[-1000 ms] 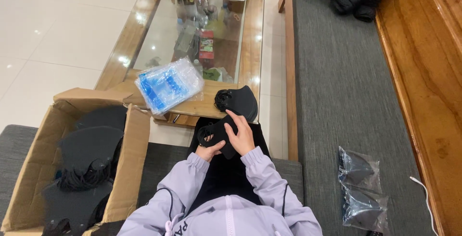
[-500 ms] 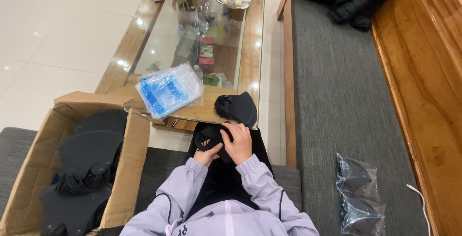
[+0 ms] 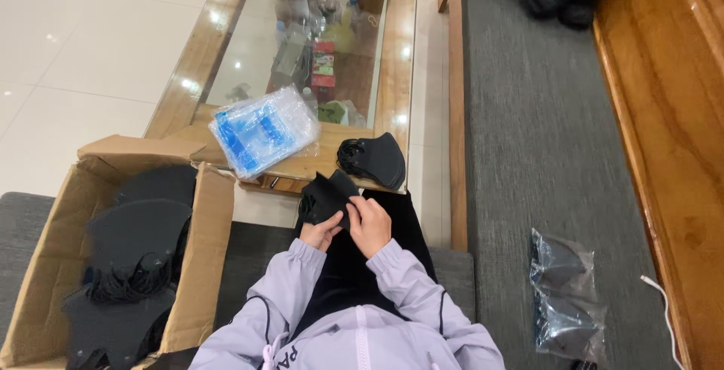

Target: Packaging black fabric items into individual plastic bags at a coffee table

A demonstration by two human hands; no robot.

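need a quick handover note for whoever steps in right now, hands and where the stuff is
Left hand and right hand both grip a small stack of black face masks over the lap.
More black masks fill the cardboard box at the person's left; a pile of masks sits on the glass coffee table's wooden edge, beside a stack of clear plastic bags.
Two bagged packs of masks lie on the grey seat at the right.
Left: the stack in hand is unbagged, and the box is far from empty.

We see a black mask (image 3: 329, 196), lilac sleeves (image 3: 400, 283), a brown box (image 3: 211, 227), a blue-printed clear bag (image 3: 262, 130), grey cushion (image 3: 535, 151) and tan wood surface (image 3: 392, 61).
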